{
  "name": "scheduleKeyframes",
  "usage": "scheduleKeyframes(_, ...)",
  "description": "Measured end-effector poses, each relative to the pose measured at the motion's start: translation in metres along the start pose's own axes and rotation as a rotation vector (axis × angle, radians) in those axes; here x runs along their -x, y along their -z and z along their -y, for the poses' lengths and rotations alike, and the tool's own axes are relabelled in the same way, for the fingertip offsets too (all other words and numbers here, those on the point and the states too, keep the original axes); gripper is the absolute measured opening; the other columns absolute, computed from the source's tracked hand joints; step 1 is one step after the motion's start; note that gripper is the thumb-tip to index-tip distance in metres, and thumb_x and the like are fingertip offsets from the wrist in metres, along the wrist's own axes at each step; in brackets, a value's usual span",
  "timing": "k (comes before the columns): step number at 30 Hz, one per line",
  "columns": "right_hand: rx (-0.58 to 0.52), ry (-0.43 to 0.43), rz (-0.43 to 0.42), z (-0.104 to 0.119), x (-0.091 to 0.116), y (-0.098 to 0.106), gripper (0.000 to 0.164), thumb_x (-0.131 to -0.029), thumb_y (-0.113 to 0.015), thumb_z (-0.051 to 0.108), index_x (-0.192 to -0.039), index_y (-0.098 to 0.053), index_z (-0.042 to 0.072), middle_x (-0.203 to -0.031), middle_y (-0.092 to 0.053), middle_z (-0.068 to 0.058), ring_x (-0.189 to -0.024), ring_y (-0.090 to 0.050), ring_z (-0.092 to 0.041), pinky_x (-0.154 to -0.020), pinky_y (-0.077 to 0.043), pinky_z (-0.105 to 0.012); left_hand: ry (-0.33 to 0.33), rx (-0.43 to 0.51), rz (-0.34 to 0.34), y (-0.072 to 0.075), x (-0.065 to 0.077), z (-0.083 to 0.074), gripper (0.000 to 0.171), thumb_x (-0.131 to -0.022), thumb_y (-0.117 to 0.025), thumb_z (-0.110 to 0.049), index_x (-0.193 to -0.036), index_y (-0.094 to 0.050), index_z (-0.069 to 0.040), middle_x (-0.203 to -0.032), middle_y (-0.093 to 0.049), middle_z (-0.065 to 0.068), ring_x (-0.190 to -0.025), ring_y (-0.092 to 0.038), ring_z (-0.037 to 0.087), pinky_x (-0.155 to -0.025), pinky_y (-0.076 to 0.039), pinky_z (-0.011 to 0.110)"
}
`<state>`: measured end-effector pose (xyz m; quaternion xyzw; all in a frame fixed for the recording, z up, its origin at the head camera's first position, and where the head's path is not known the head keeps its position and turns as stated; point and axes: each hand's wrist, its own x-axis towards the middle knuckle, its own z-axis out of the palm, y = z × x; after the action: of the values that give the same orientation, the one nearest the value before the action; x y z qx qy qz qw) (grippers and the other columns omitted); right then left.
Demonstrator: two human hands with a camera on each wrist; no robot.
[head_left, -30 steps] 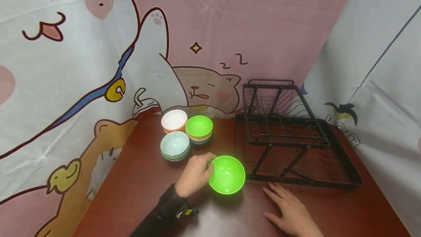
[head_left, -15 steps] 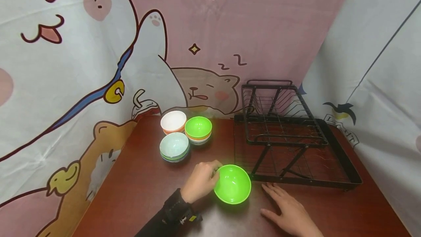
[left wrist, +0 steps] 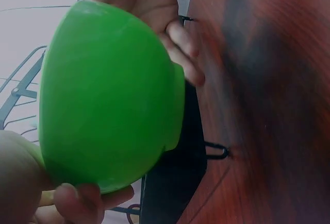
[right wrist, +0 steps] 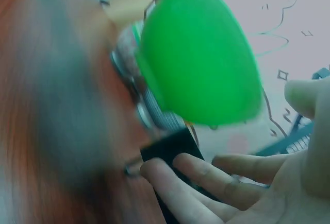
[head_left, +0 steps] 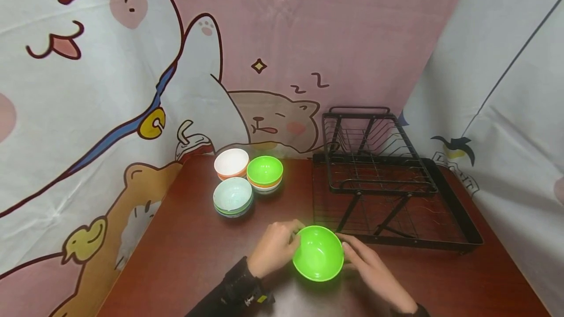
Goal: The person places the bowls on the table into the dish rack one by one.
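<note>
A bright green bowl (head_left: 318, 253) is held over the front middle of the table, its inside facing up in the head view. My left hand (head_left: 274, 248) pinches its left rim between thumb and fingers; the left wrist view shows the bowl's smooth outer wall (left wrist: 103, 95) and foot ring. On the bowl's other side is my right hand (head_left: 372, 268), fingertips right at the rim in the head view. In the right wrist view, that hand's fingers (right wrist: 221, 183) are spread and relaxed beside the bowl, with a gap showing between.
Behind and to the right stands a black two-tier dish rack (head_left: 383, 192) with a tray base. Three stacks of bowls are at the back left: white-topped (head_left: 231, 163), green-topped (head_left: 265, 171) and pale blue-topped (head_left: 233, 194). Printed cloth (head_left: 352, 38) hangs around the table (head_left: 185, 238).
The left hand has carried the green bowl rightward and toward the table's front. My right hand has come off the table and moved left to the bowl's right side.
</note>
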<state>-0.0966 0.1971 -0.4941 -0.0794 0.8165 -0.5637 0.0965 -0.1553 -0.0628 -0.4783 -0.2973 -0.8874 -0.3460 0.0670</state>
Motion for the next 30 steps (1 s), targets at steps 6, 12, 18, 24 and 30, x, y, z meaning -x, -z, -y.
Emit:
scheduleKeyframes(6,0.012,-0.004,-0.057,0.004,-0.012,-0.017,0.043,-0.111,-0.045,0.035,-0.146,-0.057,0.012,-0.145,-0.061,-0.008,-0.132,-0.057,-0.024,-0.101,-0.050,-0.032,-0.055,0.003,0.015,-0.005,0.001,-0.007,0.017,-0.091,-0.067,-0.002,-0.102,-0.076,-0.010,-0.093,-0.077,-0.001,-0.079,-0.064,-0.001,-0.069,-0.052,0.013)
scheduleKeyframes(12,-0.192,-0.030,0.032,0.000,-0.019,-0.024,0.042,-0.109,-0.045,0.016,-0.145,-0.049,-0.005,-0.131,-0.060,-0.022,-0.105,-0.063,-0.010,-0.088,-0.054,-0.025,-0.063,-0.003,-0.005,-0.006,0.001,-0.010,0.016,-0.092,-0.068,-0.002,-0.102,-0.076,-0.010,-0.093,-0.078,0.000,-0.077,-0.064,-0.001,-0.067,-0.051,0.011)
scheduleKeyframes(18,-0.275,-0.086,-0.025,-0.003,-0.022,-0.030,0.059,-0.088,-0.047,-0.004,-0.147,-0.043,-0.011,-0.131,-0.058,-0.026,-0.097,-0.059,-0.013,-0.081,-0.053,-0.025,-0.054,-0.011,0.007,-0.005,0.002,-0.010,0.015,-0.092,-0.068,-0.002,-0.103,-0.076,-0.009,-0.094,-0.078,0.000,-0.079,-0.067,0.001,-0.070,-0.053,0.013)
scheduleKeyframes(24,-0.254,-0.082,-0.099,-0.001,-0.022,-0.031,0.063,-0.082,-0.046,-0.008,-0.145,-0.047,-0.011,-0.133,-0.058,-0.029,-0.097,-0.060,-0.014,-0.080,-0.053,-0.025,-0.053,0.009,-0.002,-0.005,0.002,-0.007,0.016,-0.093,-0.069,-0.004,-0.105,-0.076,-0.010,-0.096,-0.078,0.001,-0.078,-0.066,-0.001,-0.069,-0.052,0.011)
scheduleKeyframes(30,-0.199,-0.040,-0.116,0.001,-0.020,-0.016,0.060,-0.084,-0.044,-0.008,-0.144,-0.047,-0.012,-0.129,-0.061,-0.028,-0.093,-0.061,-0.009,-0.079,-0.054,-0.025,-0.023,0.089,-0.003,-0.003,-0.002,0.001,0.016,-0.101,-0.066,-0.023,-0.111,-0.075,-0.013,-0.096,-0.077,-0.002,-0.074,-0.064,-0.003,-0.068,-0.052,0.012)
